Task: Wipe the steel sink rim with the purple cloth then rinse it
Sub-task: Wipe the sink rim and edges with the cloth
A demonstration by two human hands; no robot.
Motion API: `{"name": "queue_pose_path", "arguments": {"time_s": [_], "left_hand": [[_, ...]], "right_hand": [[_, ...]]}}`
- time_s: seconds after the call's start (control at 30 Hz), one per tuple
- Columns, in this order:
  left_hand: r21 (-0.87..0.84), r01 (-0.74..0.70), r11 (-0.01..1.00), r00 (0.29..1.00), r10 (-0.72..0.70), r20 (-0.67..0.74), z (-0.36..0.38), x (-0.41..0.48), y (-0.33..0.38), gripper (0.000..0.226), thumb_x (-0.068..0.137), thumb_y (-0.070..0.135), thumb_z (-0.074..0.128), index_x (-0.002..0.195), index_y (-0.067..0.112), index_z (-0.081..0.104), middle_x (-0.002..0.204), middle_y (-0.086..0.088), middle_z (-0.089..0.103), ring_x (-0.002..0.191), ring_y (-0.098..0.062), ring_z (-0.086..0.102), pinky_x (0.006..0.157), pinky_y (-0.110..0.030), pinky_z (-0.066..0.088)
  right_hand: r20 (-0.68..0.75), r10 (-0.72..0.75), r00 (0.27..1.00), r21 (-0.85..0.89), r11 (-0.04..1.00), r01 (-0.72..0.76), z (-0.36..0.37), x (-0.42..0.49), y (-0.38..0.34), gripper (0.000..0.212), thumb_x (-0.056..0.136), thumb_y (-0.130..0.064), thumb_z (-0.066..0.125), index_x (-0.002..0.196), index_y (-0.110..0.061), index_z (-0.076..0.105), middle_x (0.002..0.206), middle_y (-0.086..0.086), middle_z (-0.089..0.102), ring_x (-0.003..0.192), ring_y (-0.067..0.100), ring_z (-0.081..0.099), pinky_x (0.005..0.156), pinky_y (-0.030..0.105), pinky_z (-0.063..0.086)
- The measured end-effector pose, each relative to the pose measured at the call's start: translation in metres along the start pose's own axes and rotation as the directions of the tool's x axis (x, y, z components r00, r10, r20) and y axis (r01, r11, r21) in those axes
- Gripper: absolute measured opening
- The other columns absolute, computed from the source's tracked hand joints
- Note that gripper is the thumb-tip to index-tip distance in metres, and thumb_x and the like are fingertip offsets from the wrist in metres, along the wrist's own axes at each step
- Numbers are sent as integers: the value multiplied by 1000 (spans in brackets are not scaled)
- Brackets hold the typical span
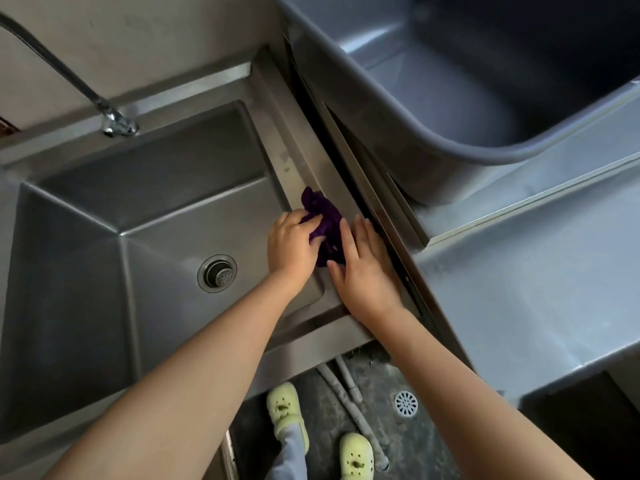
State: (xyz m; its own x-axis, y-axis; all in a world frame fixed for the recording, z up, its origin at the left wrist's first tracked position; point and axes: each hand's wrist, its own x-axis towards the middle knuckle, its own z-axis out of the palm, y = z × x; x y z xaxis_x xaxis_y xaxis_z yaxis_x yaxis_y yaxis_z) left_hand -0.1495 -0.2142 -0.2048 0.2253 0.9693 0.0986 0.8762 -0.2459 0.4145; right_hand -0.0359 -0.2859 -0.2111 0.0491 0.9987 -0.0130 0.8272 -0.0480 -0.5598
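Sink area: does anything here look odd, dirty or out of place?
Only small things. The steel sink rim shows a few dull spots above the purple cloth, and loose hoses trail over the grimy floor. Nothing looks spilled or broken.

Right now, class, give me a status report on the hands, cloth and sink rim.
Left hand gripping purple cloth on right sink rim. Right hand flat beside it, touching cloth. Tap off, nothing in the way.

Purple cloth (323, 226) partly covered by both hands, left hand (292, 247) over its near-left folds, right hand (363, 268) over its near edge, tap (65, 74) cut off at left edge, grey tub (450, 143) cut off top and right, both forearms leaving the bottom edge
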Motion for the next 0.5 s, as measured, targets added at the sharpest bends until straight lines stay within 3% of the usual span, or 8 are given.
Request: {"name": "queue_pose_path", "arguments": {"time_s": [0.13,0.3,0.4,0.5], "left_hand": [[-47,26,999,999,-25,29,-5,21,-7,35,84,15,64,119,16,64,118,-6,63,112,-27,50,91,-37,45],[5,19,1000,998,-20,56,-8,45,-17,35,85,18,61,121,18,63,115,-7,62,110,-27,50,88,-36,44],[-23,18,1000,998,-16,57,-10,65,-27,36,86,18,60,121,18,62,114,-7,62,108,-28,50,90,-36,43],[-15,-11,1000,997,12,78,-13,90,-39,37,86,19,60,122,18,62,115,-7,61,109,-27,49,92,-34,37]], "right_hand": [[-35,24,999,-66,997,-26,6,6,-4,69,91,-46,29,148,-10,18,154,18,23,146,28,14,118,38,12],[-7,45,999,-107,993,-45,8,33,-12,72,87,-46,30,145,-3,25,150,22,30,143,32,23,117,43,18],[1,39,999,-162,986,-38,9,56,-19,70,89,-44,29,146,-4,22,153,21,25,144,31,18,116,38,8],[59,42,997,-210,977,-29,11,76,-20,68,95,-47,22,147,-14,-6,158,15,0,147,24,-6,115,33,-10]]}}
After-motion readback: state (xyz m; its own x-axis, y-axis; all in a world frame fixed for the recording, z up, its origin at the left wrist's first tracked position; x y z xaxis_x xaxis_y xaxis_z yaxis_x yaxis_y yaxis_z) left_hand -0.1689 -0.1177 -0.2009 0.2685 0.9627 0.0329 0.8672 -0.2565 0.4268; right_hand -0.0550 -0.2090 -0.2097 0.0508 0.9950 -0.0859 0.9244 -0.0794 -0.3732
